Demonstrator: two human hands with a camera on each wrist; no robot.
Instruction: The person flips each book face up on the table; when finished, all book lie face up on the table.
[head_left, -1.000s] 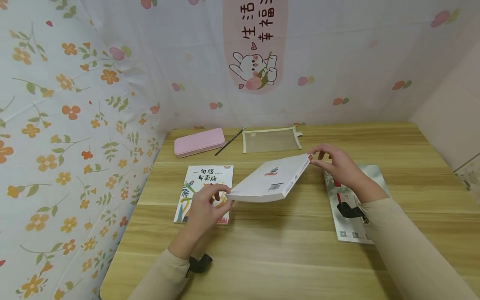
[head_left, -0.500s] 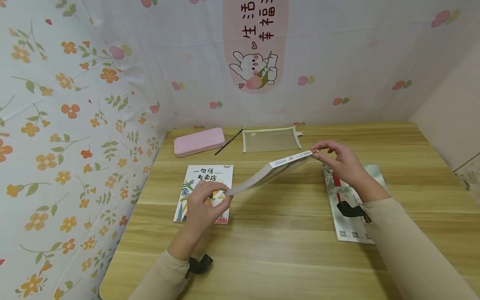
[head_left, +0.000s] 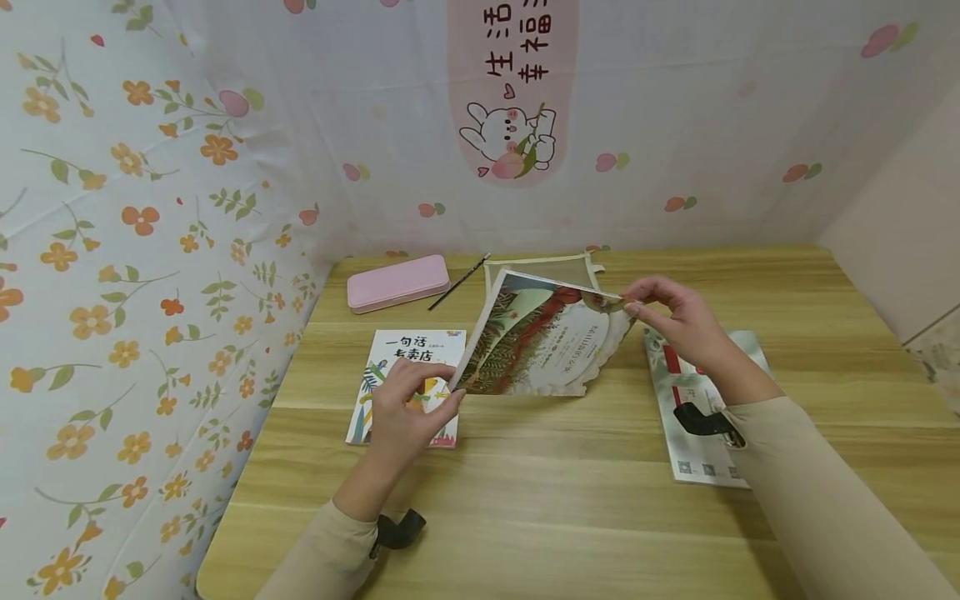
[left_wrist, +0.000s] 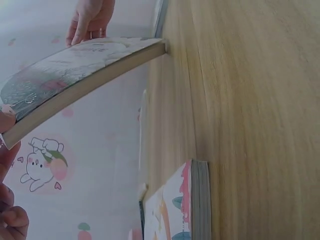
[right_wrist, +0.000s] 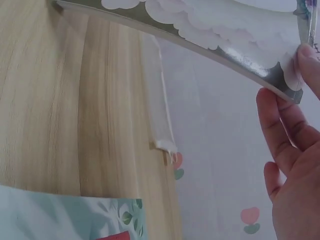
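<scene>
Both hands hold one book above the wooden table, its picture cover now facing the head camera. At its lower left corner my left hand pinches the book between thumb and fingers. My right hand pinches the upper right corner, thumb on the cover and fingers beneath, as the right wrist view shows. The left wrist view shows the thick page edge of the held book, slightly bowed. Beneath the left hand lies a book with a colourful cover, partly hidden. A pale green book lies under the right forearm.
Toward the back of the table are a pink pencil case, a dark pencil and a mesh zip pouch, partly covered by the held book. A printed curtain hangs behind.
The held book has been turned over between the hands: its white back cover showed first, then its spine, and now its picture cover. The books on the table have stayed put.
</scene>
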